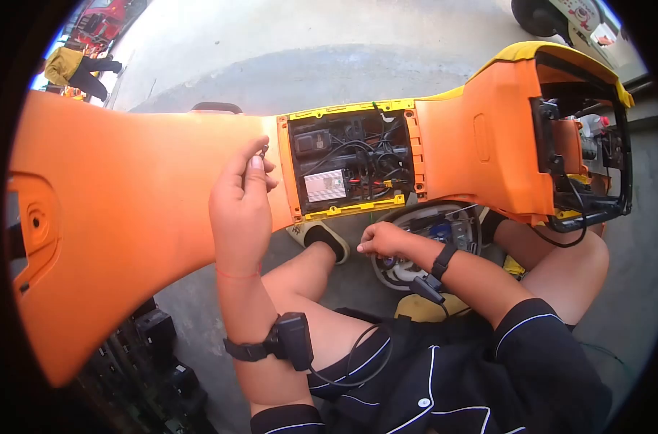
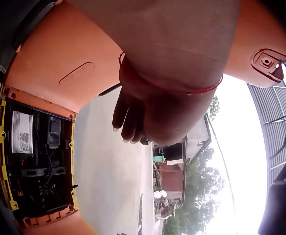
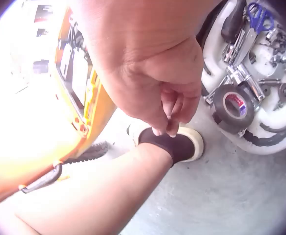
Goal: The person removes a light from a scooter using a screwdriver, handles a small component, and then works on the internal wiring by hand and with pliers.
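My left hand [image 1: 245, 192] is raised over the orange body panel [image 1: 148, 173] and pinches a small dark piece [image 1: 263, 151] between thumb and fingers. Beside it, the rectangular opening shows a silver box [image 1: 325, 186], a black box [image 1: 312, 142] and cables. In the left wrist view, the left hand [image 2: 150, 115] hides the piece. My right hand [image 1: 385, 240] hovers beside the parts tray with curled fingers. Its thumb and fingertips meet in the right wrist view, where the right hand [image 3: 153, 83] is above a shoe; whether anything small lies between them is unclear.
The round tray [image 3: 265, 144] holds black tape [image 3: 233, 108], blue-handled scissors [image 3: 258, 18], sockets and small metal parts. Dark equipment [image 1: 155, 329] stands at lower left. The open-ended frame [image 1: 622, 155] is at right; a person in yellow [image 1: 65, 66] is in the background.
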`<control>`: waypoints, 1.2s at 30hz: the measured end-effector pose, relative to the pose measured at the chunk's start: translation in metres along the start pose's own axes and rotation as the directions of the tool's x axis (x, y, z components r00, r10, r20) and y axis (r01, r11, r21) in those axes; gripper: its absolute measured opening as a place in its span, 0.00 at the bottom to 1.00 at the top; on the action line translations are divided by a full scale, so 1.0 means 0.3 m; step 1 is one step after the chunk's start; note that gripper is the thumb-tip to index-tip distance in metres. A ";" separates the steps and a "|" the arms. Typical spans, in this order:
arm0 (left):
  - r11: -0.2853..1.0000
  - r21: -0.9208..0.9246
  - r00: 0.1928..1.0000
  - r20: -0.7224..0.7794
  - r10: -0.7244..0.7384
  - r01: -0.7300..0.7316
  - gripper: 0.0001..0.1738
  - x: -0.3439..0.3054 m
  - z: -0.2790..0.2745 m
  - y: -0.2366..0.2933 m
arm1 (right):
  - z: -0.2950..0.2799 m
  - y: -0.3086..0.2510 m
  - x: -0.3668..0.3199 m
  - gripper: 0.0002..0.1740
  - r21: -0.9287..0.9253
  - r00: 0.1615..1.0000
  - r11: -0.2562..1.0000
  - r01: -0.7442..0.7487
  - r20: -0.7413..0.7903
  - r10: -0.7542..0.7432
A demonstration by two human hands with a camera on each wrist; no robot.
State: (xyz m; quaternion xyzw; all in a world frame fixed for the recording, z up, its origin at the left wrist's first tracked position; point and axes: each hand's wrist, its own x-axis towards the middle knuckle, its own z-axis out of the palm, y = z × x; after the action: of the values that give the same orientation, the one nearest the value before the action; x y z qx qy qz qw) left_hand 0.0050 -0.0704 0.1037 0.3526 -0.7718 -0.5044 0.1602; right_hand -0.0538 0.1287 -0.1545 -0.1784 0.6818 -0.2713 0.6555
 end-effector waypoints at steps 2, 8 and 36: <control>0.997 -0.053 0.997 -0.067 0.048 -0.051 0.18 0.008 -0.001 -0.005 | -0.035 -0.031 -0.069 0.10 0.275 0.992 0.953 0.124 -0.048 -0.115; 0.991 -0.120 0.998 0.015 0.056 -0.054 0.17 0.035 0.011 -0.010 | -0.153 -0.208 -0.249 0.08 0.544 0.949 0.777 0.315 -0.159 -0.273; 0.753 -0.615 0.941 0.338 -0.019 0.236 0.12 0.055 0.118 0.045 | -0.193 -0.505 -0.410 0.09 0.887 0.738 -0.010 0.462 -0.391 -0.549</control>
State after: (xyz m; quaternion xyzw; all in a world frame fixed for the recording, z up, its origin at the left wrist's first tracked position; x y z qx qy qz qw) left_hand -0.0330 -0.0551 0.0984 0.2440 -0.5392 -0.7981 0.1132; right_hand -0.1187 0.0906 0.0345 0.0214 0.2252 -0.8381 0.4964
